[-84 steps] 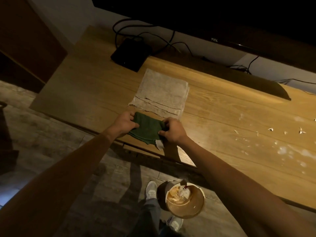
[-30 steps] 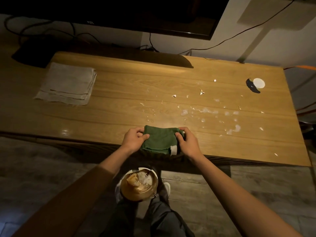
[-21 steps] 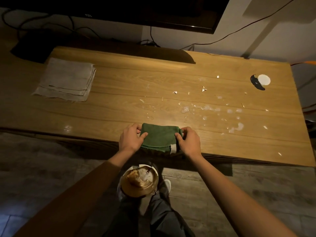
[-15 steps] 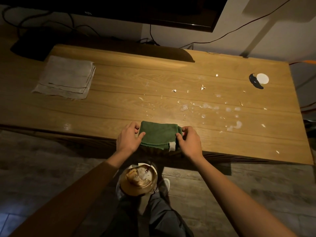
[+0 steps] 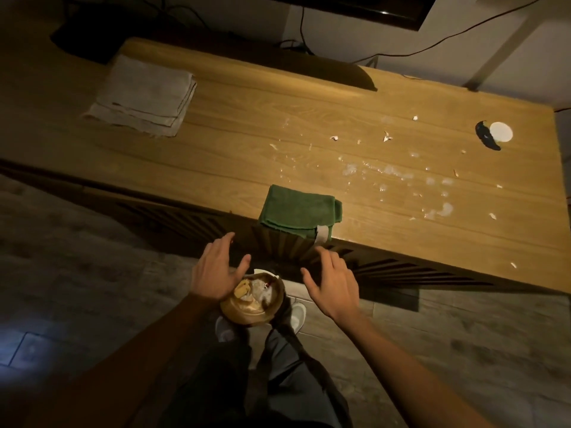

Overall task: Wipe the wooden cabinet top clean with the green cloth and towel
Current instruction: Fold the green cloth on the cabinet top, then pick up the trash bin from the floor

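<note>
1. Plainly, the folded dark-green microfibre cloth [image 5: 299, 215] lies at the lower centre of the frame, on the near edge of the tabletop, with its front fold and white label hanging slightly past the rim.
2. It looks light, soft and floppy, several layers thick; I judge it will slump or unfold if lifted by one corner, so a flat palm on top or a pinch through the whole stack at the right-hand fold seems the surer hold.
3. Neither grip is on it: the left hand [image 5: 216, 273] and the right hand [image 5: 332, 285] hover below the edge, fingers spread and loose, holding nothing, clear of the cloth.
4. Towards the upper left sits the folded pale-grey woven towel [image 5: 143, 95], flat and well apart from the cloth; it too looks limp, probably a little heavier.
5. The light oak-grain wooden cabinet top [image 5: 247, 149] is smooth and slightly glossy, so the cloth should slide easily.
6. White crumbs and smears [image 5: 395, 174] are scattered right of centre, between the cloth and a white round disc with a dark curved object [image 5: 494, 135] at the upper right.
7. Below the hands, a round brown bin with scraps [image 5: 251, 299] stands on the grey plank floor [image 5: 77, 273]; a dark screen and cables run along the wall at the top, and the room is dim.
</note>
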Demonstrator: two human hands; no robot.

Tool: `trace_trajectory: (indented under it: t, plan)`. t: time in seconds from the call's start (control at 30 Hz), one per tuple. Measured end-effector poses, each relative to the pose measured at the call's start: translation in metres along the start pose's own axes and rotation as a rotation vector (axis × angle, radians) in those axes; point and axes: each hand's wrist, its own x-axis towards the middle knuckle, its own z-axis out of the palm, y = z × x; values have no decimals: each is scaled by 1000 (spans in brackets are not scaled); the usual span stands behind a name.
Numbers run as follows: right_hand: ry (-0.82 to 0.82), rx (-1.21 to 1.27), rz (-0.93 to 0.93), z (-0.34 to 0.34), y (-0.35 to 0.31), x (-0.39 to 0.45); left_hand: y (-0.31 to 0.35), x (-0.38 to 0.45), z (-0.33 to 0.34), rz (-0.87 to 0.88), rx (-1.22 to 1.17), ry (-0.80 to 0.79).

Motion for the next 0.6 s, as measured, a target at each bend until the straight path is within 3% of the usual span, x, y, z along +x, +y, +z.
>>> trace_trajectory:
  t: [0.23, 0.47, 0.6]
  plan:
    - [-170, -44, 97, 48, -12, -19, -44, -32, 23, -197, 6, -263]
    - [-258, 31, 220, 127, -20, -37, -110, -67, 69, -249, -119, -245]
    - [-297, 100, 307, 173, -12, -36, -148, -83, 111, -442, -180, -299]
